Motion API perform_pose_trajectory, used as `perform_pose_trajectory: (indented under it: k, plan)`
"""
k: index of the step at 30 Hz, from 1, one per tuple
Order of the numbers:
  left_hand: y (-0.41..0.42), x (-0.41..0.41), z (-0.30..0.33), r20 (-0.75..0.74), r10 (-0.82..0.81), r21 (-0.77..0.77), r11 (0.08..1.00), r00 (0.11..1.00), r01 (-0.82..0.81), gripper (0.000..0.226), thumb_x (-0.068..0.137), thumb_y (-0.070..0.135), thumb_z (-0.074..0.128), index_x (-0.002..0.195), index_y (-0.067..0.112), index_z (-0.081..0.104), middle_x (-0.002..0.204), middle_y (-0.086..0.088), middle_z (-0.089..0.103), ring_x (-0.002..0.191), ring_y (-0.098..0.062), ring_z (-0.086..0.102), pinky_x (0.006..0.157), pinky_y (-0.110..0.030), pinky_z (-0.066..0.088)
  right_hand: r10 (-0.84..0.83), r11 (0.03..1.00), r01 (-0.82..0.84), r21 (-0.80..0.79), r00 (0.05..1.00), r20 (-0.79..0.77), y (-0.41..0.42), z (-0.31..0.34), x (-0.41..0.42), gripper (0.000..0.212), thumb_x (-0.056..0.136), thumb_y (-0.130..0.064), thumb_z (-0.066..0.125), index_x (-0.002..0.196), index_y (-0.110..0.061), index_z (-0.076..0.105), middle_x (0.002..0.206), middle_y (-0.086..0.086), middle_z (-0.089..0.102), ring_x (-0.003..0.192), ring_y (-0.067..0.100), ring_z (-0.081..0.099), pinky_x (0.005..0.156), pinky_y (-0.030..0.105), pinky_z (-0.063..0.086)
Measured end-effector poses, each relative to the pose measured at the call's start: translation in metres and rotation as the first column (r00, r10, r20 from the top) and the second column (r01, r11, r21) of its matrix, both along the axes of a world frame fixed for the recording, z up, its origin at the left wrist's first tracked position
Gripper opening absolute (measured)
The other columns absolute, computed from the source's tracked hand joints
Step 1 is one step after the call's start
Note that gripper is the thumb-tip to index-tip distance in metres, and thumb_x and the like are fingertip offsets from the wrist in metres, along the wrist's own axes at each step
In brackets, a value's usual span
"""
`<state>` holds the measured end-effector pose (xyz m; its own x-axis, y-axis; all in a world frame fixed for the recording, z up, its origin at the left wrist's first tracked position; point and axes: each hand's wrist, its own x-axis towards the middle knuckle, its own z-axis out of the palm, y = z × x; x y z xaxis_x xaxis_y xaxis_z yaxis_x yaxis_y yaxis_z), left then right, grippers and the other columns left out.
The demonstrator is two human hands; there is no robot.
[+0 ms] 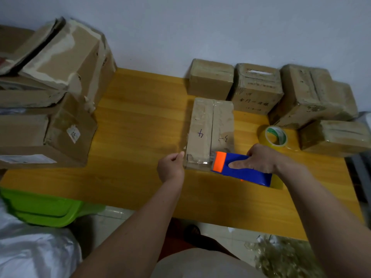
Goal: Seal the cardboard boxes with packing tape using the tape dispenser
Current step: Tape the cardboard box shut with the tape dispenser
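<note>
right hand (261,158) gripping blue-and-orange plastic tape dispenser (240,168) — fingers curled round it | left hand (170,167) pinching near-left corner of long brown cardboard box (210,129) | both sitting on yellow wooden surface (140,117)

A yellow wooden table (140,121) runs under a pale wall (200,27). At lower left sits a green plastic bin (50,209), with a crumpled silvery bag (30,247) just below it. Lower right, a blurred tangle of greenish packing filler (285,257) lies on the light floor (112,219).
</note>
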<state>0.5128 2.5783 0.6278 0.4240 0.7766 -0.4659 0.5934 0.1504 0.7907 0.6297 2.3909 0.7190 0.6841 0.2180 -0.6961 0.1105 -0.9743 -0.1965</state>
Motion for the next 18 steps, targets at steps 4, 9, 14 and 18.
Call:
perform_pose_trajectory:
  k: [4, 9, 14, 18]
  plan:
    - [-0.002, 0.002, -0.010, -0.029, -0.061, 0.027, 0.998, 0.998, 0.062, 0.020, 0.093, 0.025, 0.064, 0.098, 0.010, 0.076, 0.095, -0.003, 0.073, 0.077, -0.014, 0.059, 0.068, -0.024, 0.042, 0.049, 0.997, -0.047, -0.055, 0.998, 0.039, 0.005, -0.007, 0.000, 0.072, 0.064, -0.073, 0.068, 0.103, -0.014, 0.054, 0.096, 0.004, 0.062, 0.087, 0.023, 0.059, 0.078, 0.036, 0.051]
    - [-0.002, 0.000, -0.018, -0.053, -0.174, 0.112, 0.977, 0.983, 0.179, 0.027, 0.097, 0.024, 0.058, 0.077, 0.015, 0.074, 0.080, -0.010, 0.070, 0.070, -0.016, 0.053, 0.058, -0.027, 0.034, 0.063, 0.997, -0.061, -0.056, 0.998, 0.031, 0.003, -0.013, 0.000, 0.068, 0.067, -0.071, 0.067, 0.104, -0.016, 0.053, 0.096, 0.003, 0.063, 0.088, 0.021, 0.060, 0.075, 0.033, 0.051]
    - [-0.005, -0.004, -0.015, -0.395, -0.332, 0.358, 0.803, 0.857, 0.476, 0.057, 0.095, 0.007, 0.048, 0.149, 0.011, 0.031, 0.149, -0.011, 0.039, 0.136, -0.027, 0.036, 0.109, -0.034, 0.033, 0.051, 0.999, -0.051, 0.005, 0.999, 0.015, -0.001, -0.015, 0.001, 0.062, 0.070, -0.068, 0.068, 0.098, -0.015, 0.055, 0.086, 0.003, 0.064, 0.082, 0.020, 0.061, 0.065, 0.027, 0.046]
    - [-0.020, -0.014, -0.015, -0.470, -0.749, 0.659, 0.054, 0.467, 0.750, 0.077, 0.073, -0.009, 0.011, 0.149, 0.002, 0.001, 0.159, -0.017, -0.001, 0.147, -0.027, -0.004, 0.120, -0.038, -0.003, 0.059, 0.998, -0.059, 0.014, 0.998, 0.016, -0.005, -0.016, 0.002, 0.065, 0.068, -0.071, 0.067, 0.100, -0.016, 0.055, 0.088, 0.003, 0.064, 0.083, 0.020, 0.061, 0.068, 0.029, 0.048]
